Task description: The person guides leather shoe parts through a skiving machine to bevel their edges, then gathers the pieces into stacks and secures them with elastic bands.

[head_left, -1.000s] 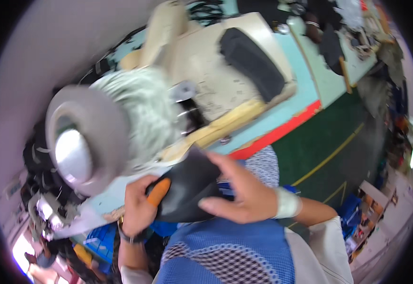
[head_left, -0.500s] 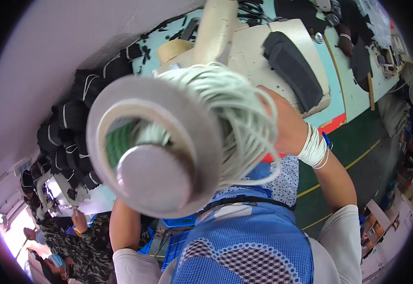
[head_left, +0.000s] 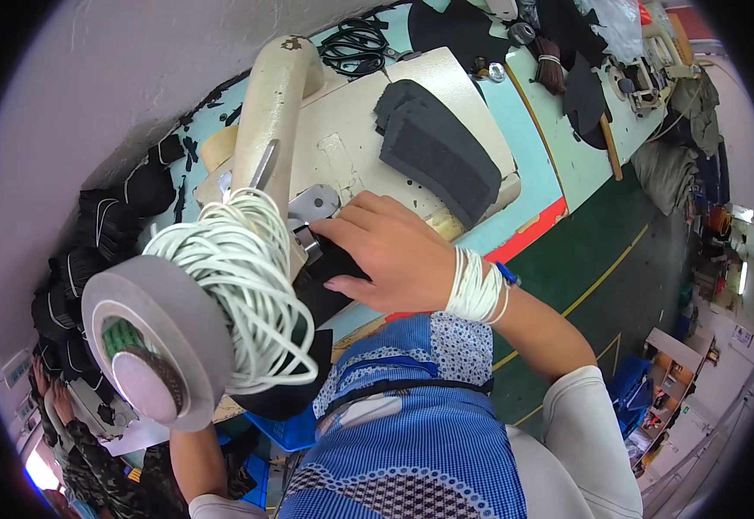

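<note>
My right hand (head_left: pixel 385 255) lies beside the metal working parts (head_left: pixel 309 238) of a cream sewing machine (head_left: pixel 269 112). Its index finger reaches toward them, with the thumb held apart over a dark fabric piece (head_left: pixel 329 281). White cord is wound around the right wrist. A thick bundle of white cord (head_left: pixel 256 285) hangs on the machine head, behind a grey ring-shaped part (head_left: pixel 208 324) with a round knob. These hide my left hand; only its forearm (head_left: pixel 197 463) shows below. A larger black piece (head_left: pixel 290 394) droops under the cord.
Stacked dark grey curved pieces (head_left: pixel 442 151) rest on the machine bed. Black-handled scissors (head_left: pixel 355 48) lie behind it. Tied black bundles (head_left: pixel 91 225) line the wall at left. A co-worker's camouflage sleeve (head_left: pixel 91 450) shows at lower left. Brown cord (head_left: pixel 550 65) sits far right.
The view has shifted, so the machine and cord bundle appear farther left and smaller. My right hand, earlier largely behind the cord, now shows its fingers beside the machine's metal parts.
</note>
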Motion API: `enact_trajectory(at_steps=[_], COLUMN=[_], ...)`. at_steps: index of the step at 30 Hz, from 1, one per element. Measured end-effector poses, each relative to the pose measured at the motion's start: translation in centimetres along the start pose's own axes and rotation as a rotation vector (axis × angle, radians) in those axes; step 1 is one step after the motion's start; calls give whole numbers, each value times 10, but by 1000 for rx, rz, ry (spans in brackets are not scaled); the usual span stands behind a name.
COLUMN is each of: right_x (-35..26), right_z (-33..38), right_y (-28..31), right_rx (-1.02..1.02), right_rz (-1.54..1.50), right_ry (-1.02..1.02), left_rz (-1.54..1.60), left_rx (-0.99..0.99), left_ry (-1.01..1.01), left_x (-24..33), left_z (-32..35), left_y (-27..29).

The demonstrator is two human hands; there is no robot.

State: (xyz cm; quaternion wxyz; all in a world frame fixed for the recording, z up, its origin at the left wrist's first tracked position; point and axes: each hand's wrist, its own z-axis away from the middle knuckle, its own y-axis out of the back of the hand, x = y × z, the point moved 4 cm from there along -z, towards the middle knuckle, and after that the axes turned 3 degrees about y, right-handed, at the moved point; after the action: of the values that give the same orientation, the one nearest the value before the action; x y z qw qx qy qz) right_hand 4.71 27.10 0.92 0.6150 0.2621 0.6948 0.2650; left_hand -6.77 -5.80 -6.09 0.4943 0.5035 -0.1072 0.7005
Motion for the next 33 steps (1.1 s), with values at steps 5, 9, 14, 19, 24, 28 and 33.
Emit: enact_trajectory(at_steps=[5, 9, 14, 19, 24, 28, 33], right_x=[14, 16, 11, 18, 13, 8, 20], right_z=[34, 41, 1, 41, 26, 10, 48], right_y=[32, 38, 1, 56, 27, 4, 44], right_rx=[-259, -302, -45, -135, -186, -210, -161], right_rz=[-242, -417, -111, -215, -359, -105, -327], right_ry=[-162, -135, 172, -182, 51, 18, -287], left_rz=[16, 19, 16, 41, 74, 114, 141], left_rx=[27, 25, 43, 43, 21, -7, -21], left_ry=[39, 33, 40, 31, 33, 47, 57], left_x=[-10, -10, -7, -1, -7, -22, -28], left_z=[12, 5, 8, 16, 9, -1, 0], left_y=[4, 7, 16, 14, 6, -2, -2])
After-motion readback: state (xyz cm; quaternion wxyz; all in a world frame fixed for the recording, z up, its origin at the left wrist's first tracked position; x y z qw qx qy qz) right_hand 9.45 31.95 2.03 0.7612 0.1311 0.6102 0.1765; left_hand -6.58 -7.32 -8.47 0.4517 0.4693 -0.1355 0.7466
